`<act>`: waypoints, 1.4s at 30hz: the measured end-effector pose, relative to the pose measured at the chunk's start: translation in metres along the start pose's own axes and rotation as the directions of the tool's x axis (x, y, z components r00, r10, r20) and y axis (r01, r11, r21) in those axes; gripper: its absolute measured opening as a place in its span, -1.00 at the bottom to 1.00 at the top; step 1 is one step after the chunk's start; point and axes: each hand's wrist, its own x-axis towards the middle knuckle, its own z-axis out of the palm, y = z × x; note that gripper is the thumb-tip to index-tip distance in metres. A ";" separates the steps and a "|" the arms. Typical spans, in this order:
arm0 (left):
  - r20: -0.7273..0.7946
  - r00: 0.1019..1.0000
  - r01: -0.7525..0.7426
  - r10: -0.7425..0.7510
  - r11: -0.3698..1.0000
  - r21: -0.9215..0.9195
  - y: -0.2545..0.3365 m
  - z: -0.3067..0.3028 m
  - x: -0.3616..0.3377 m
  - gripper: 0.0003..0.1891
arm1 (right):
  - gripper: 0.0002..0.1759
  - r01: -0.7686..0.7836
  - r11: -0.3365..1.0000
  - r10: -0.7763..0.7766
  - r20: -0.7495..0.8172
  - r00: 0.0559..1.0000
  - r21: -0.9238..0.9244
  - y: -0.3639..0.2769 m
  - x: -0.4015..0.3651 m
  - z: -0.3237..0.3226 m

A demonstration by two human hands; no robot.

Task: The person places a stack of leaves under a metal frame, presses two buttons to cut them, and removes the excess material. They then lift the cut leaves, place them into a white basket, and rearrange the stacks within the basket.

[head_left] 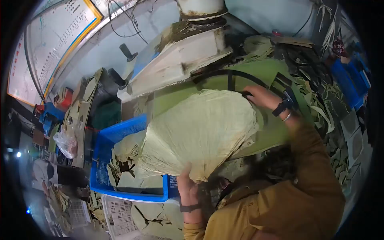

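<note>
A large, fan-shaped stack of dried, pale green leaves (200, 128) spreads across the middle of the head view. Its gathered, pointed base is gripped by my left hand (187, 190), the thumb lying on the upper side. Behind the stack, a black ring-shaped frame (231, 80) with a crossbar rests on a green board (276, 76). My right hand (262, 97) has its fingers closed around a dark part of this frame at the leaves' upper right edge. The leaves hide much of the ring.
A blue plastic basket (130, 197) with cut leaves stands on the left, above a white basket (120, 216) with more leaves. A white machine arm (184, 56) overhangs the board. Leaf scraps (316, 100) lie to the right.
</note>
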 end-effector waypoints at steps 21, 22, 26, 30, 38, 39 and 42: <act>-0.040 0.995 0.096 -0.093 0.990 0.099 -0.006 0.025 0.006 -0.58 | -0.78 0.013 0.975 -0.009 0.022 1.000 -0.220 -0.012 -0.001 -0.174; -0.079 0.988 0.142 -0.131 0.979 0.148 -0.013 0.046 0.006 -0.60 | -0.79 -0.015 0.987 0.020 0.034 0.999 -0.158 -0.016 -0.007 -0.177; 0.121 0.909 0.385 -0.398 0.916 0.116 -0.053 0.110 0.022 -0.62 | -0.69 -0.031 0.968 0.028 0.015 0.999 0.250 -0.039 -0.017 -0.157; 0.124 0.929 0.329 -0.349 0.931 0.161 -0.073 0.140 0.024 -0.66 | -0.48 0.145 0.964 -0.177 0.131 0.976 0.223 -0.060 -0.004 -0.126; 0.111 0.954 0.254 -0.277 0.949 0.186 -0.082 0.127 0.033 -0.66 | -0.49 0.231 0.925 -0.288 0.161 0.944 0.302 -0.042 0.030 -0.051; 0.111 0.954 0.256 -0.278 0.949 0.185 -0.079 0.133 0.029 -0.66 | -0.48 0.214 0.937 -0.274 0.202 0.940 0.276 -0.043 0.032 -0.050; 0.063 0.967 0.232 -0.249 0.952 0.201 -0.075 0.139 0.024 -0.68 | -0.48 0.210 0.939 -0.276 0.233 0.933 0.271 -0.042 0.034 -0.046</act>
